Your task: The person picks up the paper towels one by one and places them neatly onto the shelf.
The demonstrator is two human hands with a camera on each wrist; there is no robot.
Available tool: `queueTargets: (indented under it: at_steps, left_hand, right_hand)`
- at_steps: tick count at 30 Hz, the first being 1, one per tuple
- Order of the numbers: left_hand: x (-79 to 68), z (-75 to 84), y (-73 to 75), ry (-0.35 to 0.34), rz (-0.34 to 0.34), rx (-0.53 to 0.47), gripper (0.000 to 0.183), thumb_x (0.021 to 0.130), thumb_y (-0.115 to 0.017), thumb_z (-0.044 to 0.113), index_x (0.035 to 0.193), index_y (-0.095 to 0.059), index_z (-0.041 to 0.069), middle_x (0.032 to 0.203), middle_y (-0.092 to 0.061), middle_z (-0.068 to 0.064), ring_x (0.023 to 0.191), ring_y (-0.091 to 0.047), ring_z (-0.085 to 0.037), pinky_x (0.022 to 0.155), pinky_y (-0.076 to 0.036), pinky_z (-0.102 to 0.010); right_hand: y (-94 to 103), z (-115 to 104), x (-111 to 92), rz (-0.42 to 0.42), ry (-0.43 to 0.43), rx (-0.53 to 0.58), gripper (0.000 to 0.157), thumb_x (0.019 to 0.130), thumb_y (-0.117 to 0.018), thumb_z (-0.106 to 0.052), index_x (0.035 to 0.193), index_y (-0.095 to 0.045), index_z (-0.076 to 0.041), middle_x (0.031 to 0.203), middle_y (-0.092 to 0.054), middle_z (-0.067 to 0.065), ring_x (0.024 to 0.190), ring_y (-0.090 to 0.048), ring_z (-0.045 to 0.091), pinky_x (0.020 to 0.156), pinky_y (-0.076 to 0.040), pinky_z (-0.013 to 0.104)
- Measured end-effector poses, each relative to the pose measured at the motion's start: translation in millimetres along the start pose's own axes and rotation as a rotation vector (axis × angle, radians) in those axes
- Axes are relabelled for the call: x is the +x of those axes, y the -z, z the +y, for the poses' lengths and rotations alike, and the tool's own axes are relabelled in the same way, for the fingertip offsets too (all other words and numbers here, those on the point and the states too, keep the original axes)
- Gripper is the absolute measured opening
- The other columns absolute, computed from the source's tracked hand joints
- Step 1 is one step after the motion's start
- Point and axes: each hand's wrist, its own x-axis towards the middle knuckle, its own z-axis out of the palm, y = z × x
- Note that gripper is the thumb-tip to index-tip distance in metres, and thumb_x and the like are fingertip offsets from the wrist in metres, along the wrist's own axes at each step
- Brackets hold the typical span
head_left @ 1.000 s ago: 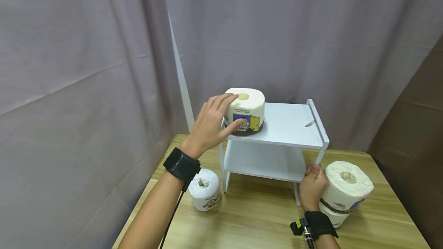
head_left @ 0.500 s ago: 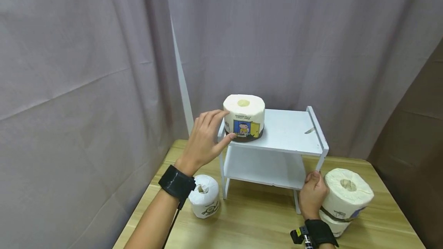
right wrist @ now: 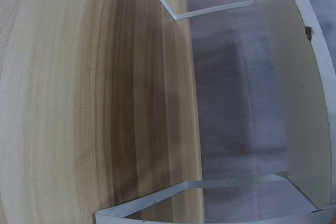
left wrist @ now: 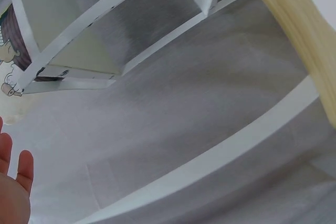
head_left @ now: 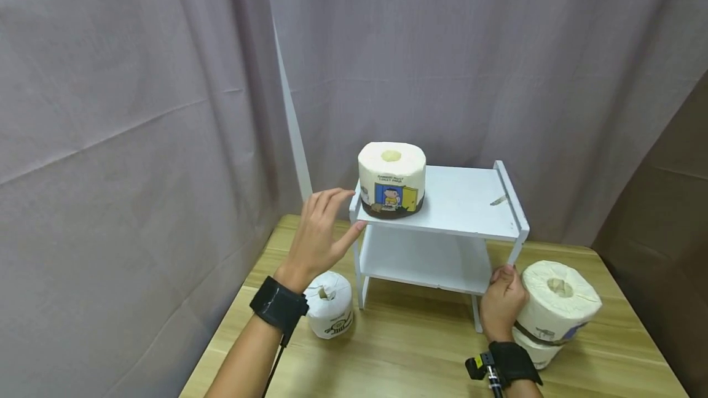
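A wrapped toilet roll [head_left: 391, 180] with a cartoon print stands upright on the left end of the top board of a white two-tier shelf [head_left: 461, 201]. My left hand [head_left: 315, 235] is just left of that roll, apart from it, thumb and fingers spread with nothing between them. In the left wrist view, part of the left hand [left wrist: 14, 192] shows below the printed roll [left wrist: 11, 51]. My right hand [head_left: 502, 304] grips the shelf's front right leg. The right wrist view shows mostly the shelf's lower board [right wrist: 283, 77] and leg frames; the right hand is almost wholly out of it.
A smaller white toilet roll [head_left: 330, 306] stands on the wooden table [head_left: 409, 349], left of the shelf. Two stacked rolls [head_left: 558, 300] stand close to my right hand. Grey curtains [head_left: 431, 48] hang behind and to the left; a brown surface [head_left: 658, 201] is at the right.
My left hand has let go of the toilet roll on the top board and moved left and down from it. The right hand stays on the shelf leg.
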Motion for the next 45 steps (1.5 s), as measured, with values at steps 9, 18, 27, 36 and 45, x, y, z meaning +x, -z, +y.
queueTargets:
  at_steps: [9,18,27,36,45]
  left_hand:
    - [-28.5,-5.2,-5.4,0.076,-0.009,-0.015,0.053,0.094,-0.057,0.048,0.128,-0.055,0.008,0.123,-0.056,-0.005,0.109,-0.047,-0.021,0.093,-0.037,-0.038]
    - [-48.3,-9.8,-10.1,0.095,-0.006,-0.034,0.049,0.094,-0.058,0.046,0.127,-0.056,0.009,0.122,-0.057,-0.003,0.11,-0.049,-0.02,0.095,-0.038,-0.038]
    - [-66.5,-11.9,-16.5,0.108,-0.001,-0.021,0.049,0.093,-0.059,0.045,0.126,-0.057,0.009,0.12,-0.058,-0.002,0.107,-0.05,-0.02,0.091,-0.039,-0.038]
    - [-80.9,-13.9,-23.2,0.115,-0.003,-0.014,0.045,0.093,-0.058,0.046,0.124,-0.057,0.012,0.117,-0.058,0.001,0.105,-0.05,-0.017,0.091,-0.039,-0.036]
    - [-94.0,-15.4,-29.2,0.136,-0.005,0.001,0.045,0.092,-0.06,0.046,0.124,-0.057,0.014,0.115,-0.059,0.003,0.104,-0.051,-0.015,0.089,-0.04,-0.036]
  right_hand:
    - [0.5,-1.1,-4.3,-0.008,0.001,0.006,0.049,0.105,-0.039,-0.022,0.066,-0.048,0.005,0.056,-0.042,0.0,0.054,-0.034,0.002,0.061,-0.029,0.02]
    - [0.1,12.7,-5.5,-0.023,0.011,0.001,0.047,0.105,-0.04,-0.022,0.066,-0.05,0.002,0.057,-0.043,0.001,0.054,-0.036,0.004,0.061,-0.03,0.022]
    - [0.0,13.3,-6.9,-0.026,0.016,-0.007,0.047,0.105,-0.039,-0.022,0.066,-0.049,0.002,0.057,-0.042,0.001,0.054,-0.035,0.004,0.059,-0.029,0.021]
    - [-1.8,12.5,-6.4,-0.011,0.017,-0.018,0.047,0.105,-0.039,-0.021,0.065,-0.047,0.003,0.055,-0.041,0.002,0.053,-0.033,0.002,0.059,-0.028,0.02]
    - [-2.4,19.1,-5.5,-0.012,0.025,-0.012,0.046,0.104,-0.041,-0.022,0.066,-0.05,0.0,0.057,-0.043,-0.001,0.055,-0.037,0.003,0.062,-0.03,0.024]
